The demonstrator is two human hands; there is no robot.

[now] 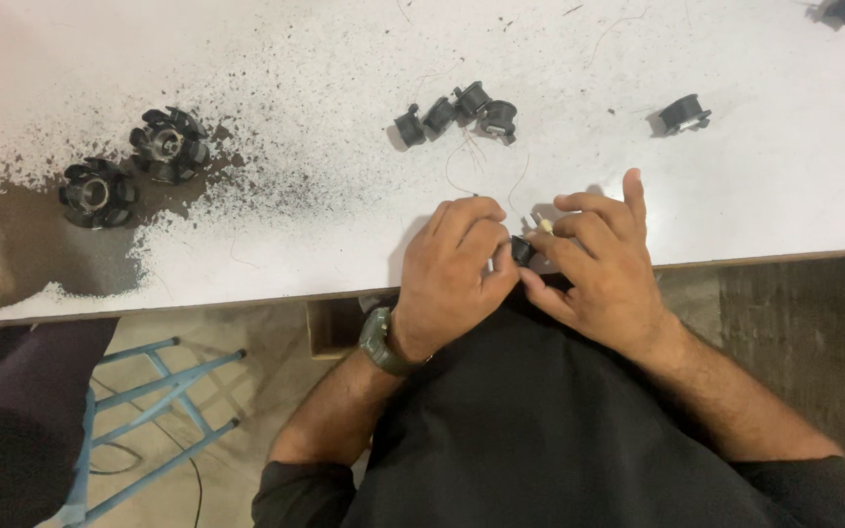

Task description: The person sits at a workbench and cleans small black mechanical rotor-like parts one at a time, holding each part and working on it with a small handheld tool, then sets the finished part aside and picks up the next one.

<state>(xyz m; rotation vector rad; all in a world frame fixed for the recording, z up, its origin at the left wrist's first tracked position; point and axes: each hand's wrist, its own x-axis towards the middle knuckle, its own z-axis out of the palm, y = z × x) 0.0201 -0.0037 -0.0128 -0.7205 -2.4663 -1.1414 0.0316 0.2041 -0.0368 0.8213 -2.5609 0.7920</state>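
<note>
Both my hands meet at the near edge of a white worktable (755, 196). My left hand (457, 274), with a dark watch on its wrist, pinches a small black spool-like part (522, 251) between thumb and fingers. My right hand (603, 269) grips the same part from the other side, where a short pale stub (544, 224) sticks out. A thin reddish wire (515, 186) trails from the hands up across the table.
Several small black spools (457, 110) lie in a cluster beyond my hands, one more (685, 113) to the right. Two black round star-shaped parts (170, 145) (97, 193) sit far left on a worn, dark-speckled patch. A blue stool frame (163, 411) stands below the table.
</note>
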